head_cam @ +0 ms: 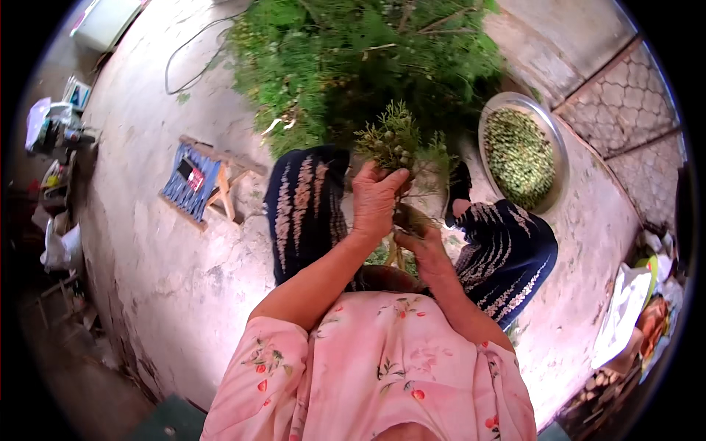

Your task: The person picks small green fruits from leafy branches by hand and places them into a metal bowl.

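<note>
My left hand [374, 201] grips a conifer sprig [392, 140], probably cypress or thuja, with scaly green leaves and several round green cones. It is held upright between my knees. Just below and to the right, my right hand [429, 251] is closed around the sprig's lower stems; its fingertips are partly hidden in shadow and foliage. Under my hands, close to my body, a round container [389, 277] shows only in part, with green bits around it. To the right of my knees stands a metal basin [561, 160] holding many small green cones [518, 157].
A big heap of cut green branches [364, 60] lies ahead. On the left is a wooden folding stool [190, 179] with a blue strap seat and a small dark object on it. A cable [168, 69] loops on the concrete floor [149, 259]. Plastic bags [623, 308] lie at right.
</note>
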{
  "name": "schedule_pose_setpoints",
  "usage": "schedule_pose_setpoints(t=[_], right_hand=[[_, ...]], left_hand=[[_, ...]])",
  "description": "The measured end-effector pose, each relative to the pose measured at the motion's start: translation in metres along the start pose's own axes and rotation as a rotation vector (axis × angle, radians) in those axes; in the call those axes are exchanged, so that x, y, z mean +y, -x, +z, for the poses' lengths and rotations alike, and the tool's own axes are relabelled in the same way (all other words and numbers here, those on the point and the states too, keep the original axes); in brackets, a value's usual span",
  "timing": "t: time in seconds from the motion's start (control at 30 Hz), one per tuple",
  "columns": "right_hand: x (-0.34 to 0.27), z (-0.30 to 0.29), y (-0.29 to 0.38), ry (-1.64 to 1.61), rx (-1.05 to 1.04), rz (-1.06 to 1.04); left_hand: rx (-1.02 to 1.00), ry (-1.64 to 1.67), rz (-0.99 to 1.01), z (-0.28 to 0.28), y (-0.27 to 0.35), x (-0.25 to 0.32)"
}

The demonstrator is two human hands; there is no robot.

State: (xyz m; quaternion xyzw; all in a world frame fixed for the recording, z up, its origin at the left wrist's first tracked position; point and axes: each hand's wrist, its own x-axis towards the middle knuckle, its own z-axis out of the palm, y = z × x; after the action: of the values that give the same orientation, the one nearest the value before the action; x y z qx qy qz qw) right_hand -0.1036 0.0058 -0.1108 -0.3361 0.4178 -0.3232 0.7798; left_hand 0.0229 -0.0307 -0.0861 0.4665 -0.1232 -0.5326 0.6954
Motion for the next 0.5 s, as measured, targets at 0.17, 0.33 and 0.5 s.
schedule_pose_setpoints(t=[0.17, 0.33, 0.5], right_hand=[[-0.005, 0.005, 0.006, 0.186, 0.116, -0.140], [-0.009, 0.008, 0.004, 0.276, 0.208, -0.148], [0.013, -0.025, -0.017, -0.142, 0.371, -0.020]], left_hand=[[0.050, -0.263, -0.068, 0.014, 0.021, 0.003], [-0.151, -0.483, 0.248, -0.005, 0.027, 0.015], [-0.084, -0.410, 0.286, -0.051, 0.055, 0.128]])
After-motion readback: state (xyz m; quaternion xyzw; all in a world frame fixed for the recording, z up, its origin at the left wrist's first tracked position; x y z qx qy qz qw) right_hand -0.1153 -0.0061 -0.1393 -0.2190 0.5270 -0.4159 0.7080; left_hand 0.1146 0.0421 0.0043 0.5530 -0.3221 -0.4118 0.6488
